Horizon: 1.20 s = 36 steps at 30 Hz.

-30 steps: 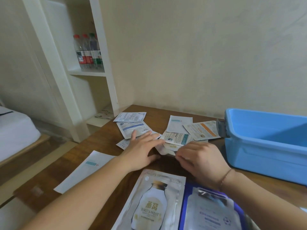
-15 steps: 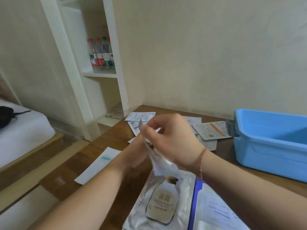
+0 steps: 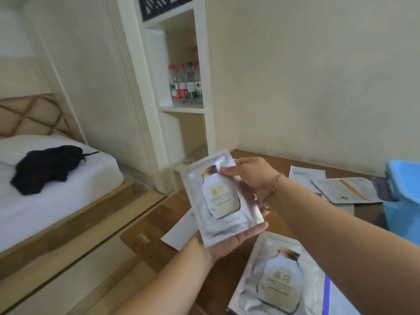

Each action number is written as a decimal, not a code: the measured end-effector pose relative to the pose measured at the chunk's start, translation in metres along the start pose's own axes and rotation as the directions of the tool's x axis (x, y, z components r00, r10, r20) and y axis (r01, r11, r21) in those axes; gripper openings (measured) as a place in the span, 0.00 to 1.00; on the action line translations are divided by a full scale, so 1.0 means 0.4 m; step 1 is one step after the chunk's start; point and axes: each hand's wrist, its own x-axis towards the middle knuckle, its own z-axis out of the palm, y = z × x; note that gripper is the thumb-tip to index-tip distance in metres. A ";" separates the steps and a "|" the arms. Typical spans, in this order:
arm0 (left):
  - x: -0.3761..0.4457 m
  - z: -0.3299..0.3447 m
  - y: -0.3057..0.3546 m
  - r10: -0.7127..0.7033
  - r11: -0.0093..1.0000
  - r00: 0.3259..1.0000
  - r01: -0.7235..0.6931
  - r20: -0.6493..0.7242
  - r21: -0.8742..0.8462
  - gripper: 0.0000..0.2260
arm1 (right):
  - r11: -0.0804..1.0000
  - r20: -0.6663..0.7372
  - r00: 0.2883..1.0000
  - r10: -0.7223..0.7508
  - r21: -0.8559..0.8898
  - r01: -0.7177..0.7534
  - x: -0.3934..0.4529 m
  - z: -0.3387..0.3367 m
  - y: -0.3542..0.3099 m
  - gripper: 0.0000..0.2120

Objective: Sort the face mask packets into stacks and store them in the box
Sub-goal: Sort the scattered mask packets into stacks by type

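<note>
Box [image 3: 402, 201] interior unseen, hands [image 3: 236, 241] [image 3: 254, 178] holding bottle-print packet [image 3: 221, 198]

My wooden table [image 3: 159, 226] carries a silver bottle-print packet [image 3: 279, 283] near me, a white sheet [image 3: 179, 233] toward its left edge, and loose packets [image 3: 341, 189] (some overlapping) at the back. The blue box [image 3: 402, 196] stands at its right end.

The silver packet [image 3: 221, 198] we are holding up is hiding most of our left hand [image 3: 229, 243] and the fingertips of our right hand [image 3: 254, 178]. The right edge is cutting off the blue box [image 3: 402, 196], and the bottom edge is cropping the near packet [image 3: 276, 278]. Print on the far packets [image 3: 341, 189] is blurring beyond reading.
</note>
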 end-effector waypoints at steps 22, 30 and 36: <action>-0.218 0.036 -0.028 0.245 0.310 0.962 0.036 -0.117 0.950 0.37 | 0.967 -0.109 0.994 0.020 -0.249 -0.047 -0.192 -0.239 0.121 0.11; -0.265 0.054 -0.093 0.191 -0.060 0.972 0.147 -0.133 0.987 0.35 | 0.800 -0.157 0.988 -0.001 -0.593 -0.094 -0.251 -0.258 0.203 0.13; -0.280 0.053 -0.093 0.076 -0.203 0.994 0.087 -0.073 0.975 0.32 | 0.560 -0.096 0.993 -0.062 -0.828 -0.045 -0.270 -0.283 0.226 0.18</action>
